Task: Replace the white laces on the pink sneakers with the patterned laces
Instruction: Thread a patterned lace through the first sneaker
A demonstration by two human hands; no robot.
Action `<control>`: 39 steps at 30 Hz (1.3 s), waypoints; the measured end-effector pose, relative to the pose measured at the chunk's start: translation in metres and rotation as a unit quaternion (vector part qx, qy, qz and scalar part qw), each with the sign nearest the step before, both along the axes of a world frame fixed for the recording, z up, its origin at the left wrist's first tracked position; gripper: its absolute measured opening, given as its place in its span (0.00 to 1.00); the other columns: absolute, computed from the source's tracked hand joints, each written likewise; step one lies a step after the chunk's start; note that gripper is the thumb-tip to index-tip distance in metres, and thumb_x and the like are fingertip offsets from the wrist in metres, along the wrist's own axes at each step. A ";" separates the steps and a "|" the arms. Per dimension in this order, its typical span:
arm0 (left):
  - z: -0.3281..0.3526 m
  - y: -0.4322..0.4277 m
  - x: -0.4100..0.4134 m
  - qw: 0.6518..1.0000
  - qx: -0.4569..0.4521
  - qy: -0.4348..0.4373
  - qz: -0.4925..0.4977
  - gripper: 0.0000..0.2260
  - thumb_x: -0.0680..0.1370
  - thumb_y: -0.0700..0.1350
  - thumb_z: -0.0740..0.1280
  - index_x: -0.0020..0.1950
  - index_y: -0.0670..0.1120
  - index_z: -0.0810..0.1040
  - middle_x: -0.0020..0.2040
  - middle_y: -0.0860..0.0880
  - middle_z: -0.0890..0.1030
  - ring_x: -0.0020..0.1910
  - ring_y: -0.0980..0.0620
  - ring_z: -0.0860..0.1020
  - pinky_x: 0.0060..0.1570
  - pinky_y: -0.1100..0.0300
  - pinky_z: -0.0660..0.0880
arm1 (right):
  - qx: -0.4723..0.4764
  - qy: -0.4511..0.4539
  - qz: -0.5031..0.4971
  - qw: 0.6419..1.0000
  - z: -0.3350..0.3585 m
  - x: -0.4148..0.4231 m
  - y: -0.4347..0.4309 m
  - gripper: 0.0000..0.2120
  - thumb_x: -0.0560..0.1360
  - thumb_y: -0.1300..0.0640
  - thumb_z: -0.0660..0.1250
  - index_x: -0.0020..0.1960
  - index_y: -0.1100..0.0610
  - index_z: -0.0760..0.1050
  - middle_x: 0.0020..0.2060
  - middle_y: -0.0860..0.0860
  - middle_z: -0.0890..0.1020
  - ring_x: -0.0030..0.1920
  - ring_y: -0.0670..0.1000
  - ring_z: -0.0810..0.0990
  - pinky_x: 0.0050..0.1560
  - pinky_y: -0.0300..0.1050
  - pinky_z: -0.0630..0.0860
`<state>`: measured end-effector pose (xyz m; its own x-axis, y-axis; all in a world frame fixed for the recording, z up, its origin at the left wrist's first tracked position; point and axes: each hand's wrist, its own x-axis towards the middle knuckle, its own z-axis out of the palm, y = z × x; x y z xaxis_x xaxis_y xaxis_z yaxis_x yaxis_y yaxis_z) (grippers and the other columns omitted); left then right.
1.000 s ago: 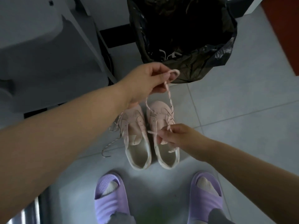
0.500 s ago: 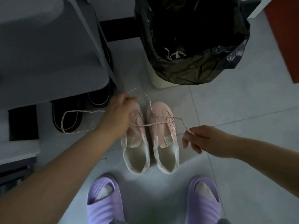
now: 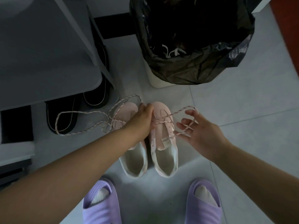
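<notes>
Patterned laces (image 3: 163, 122) are partly threaded across the lower eyelets of the right-hand pink sneaker (image 3: 163, 139), which stands on the tiled floor (image 3: 242, 110) touching its partner, toes pointing toward the bin (image 3: 191, 46). The left-hand pink sneaker (image 3: 127, 115) carries a second patterned lace (image 3: 77, 113) whose long free ends lie looped on the floor to its left, reaching in front of the dark shoes (image 3: 95, 94) under the grey shelf (image 3: 45, 54); that slack suggests its lacing is unfinished or not yet tightened. The left hand (image 3: 142, 120) is closed down on the toe end of the right-hand sneaker, fingers curled at the lowest crossing, apparently to pin the shoe and the lace while tension is taken. The right hand (image 3: 200, 135) sits just beside the shoe with fingers spread and loosely curled, the lace's free end draped across them and a loop rising above the fingertips; the hold is light, seemingly for gathering and guiding rather than pulling. White strands (image 3: 171, 51) visible inside the black bin liner are likely the discarded white laces, though that cannot be confirmed. The person's feet in purple slippers (image 3: 203, 202) are planted just behind the heels, keeping the work centred and within reach. Upper eyelets on the right-hand sneaker appear still empty.
</notes>
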<state>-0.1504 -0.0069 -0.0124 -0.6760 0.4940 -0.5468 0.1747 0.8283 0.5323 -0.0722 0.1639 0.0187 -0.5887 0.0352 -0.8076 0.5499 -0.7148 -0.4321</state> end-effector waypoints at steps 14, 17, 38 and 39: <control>-0.003 -0.027 -0.007 0.993 0.056 0.073 0.073 0.04 0.72 0.46 0.70 0.45 0.52 0.83 0.44 0.53 0.83 0.50 0.51 0.77 0.61 0.50 0.65 | 0.283 -0.013 0.251 0.925 -0.023 -0.003 -0.014 0.05 0.74 0.68 0.65 0.39 0.62 0.73 0.32 0.56 0.81 0.31 0.51 0.80 0.37 0.42 0.81; 0.000 -0.027 -0.007 0.992 0.018 0.107 0.067 0.05 0.72 0.50 0.70 0.46 0.53 0.83 0.45 0.54 0.82 0.54 0.51 0.73 0.52 0.59 0.56 | 0.310 0.009 0.201 0.929 -0.019 -0.008 -0.010 0.11 0.69 0.71 0.69 0.36 0.60 0.70 0.29 0.56 0.81 0.31 0.53 0.81 0.40 0.45 0.81; -0.007 -0.029 -0.002 0.992 0.063 0.035 0.104 0.06 0.75 0.40 0.67 0.48 0.47 0.82 0.45 0.49 0.84 0.45 0.52 0.80 0.46 0.63 0.72 | 0.390 -0.029 0.252 0.885 -0.033 -0.024 -0.002 0.03 0.72 0.67 0.67 0.42 0.63 0.80 0.32 0.54 0.81 0.28 0.42 0.79 0.33 0.30 0.77; -0.006 -0.030 -0.002 0.992 0.064 0.036 0.101 0.06 0.75 0.40 0.67 0.48 0.46 0.82 0.45 0.48 0.84 0.45 0.52 0.80 0.46 0.63 0.72 | 0.417 -0.021 0.294 0.860 -0.036 -0.024 -0.004 0.04 0.71 0.66 0.67 0.40 0.61 0.80 0.30 0.53 0.81 0.26 0.42 0.79 0.34 0.31 0.77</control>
